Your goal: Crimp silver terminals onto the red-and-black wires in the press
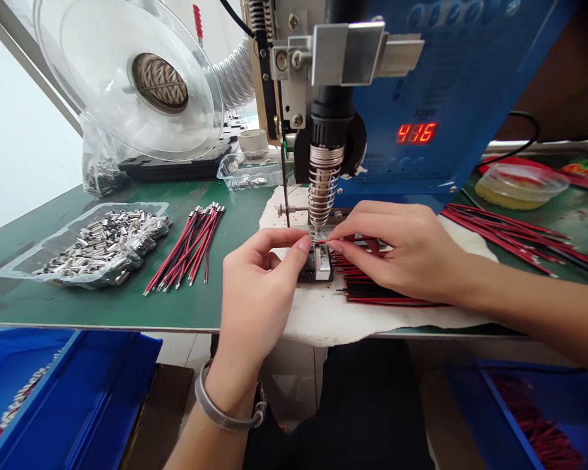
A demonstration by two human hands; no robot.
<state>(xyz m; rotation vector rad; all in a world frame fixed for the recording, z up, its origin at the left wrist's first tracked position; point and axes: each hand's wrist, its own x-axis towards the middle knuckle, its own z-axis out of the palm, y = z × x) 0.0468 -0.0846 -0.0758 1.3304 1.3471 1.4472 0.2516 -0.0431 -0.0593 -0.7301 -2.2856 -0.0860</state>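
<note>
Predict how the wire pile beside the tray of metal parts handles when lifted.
Likely splays: no tie shows around the wire pile, and strands cross loosely. Probably light, being thin wires. Perhaps springy, since most lie nearly straight.

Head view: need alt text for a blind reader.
Right hand pinches a red wire beside the left hand, at a blue machine, under its spring. A wire pile and a tray of metal parts lie to the left.

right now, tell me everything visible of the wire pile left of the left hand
The pile of thin red and black wires has plastic-looking insulation. Their far ends carry small silvery fittings; the near tips look silvery. They lie loosely, some crossing, slanting away rightward on the green table, between the clear tray and the left hand, which doesn't touch them.
</note>
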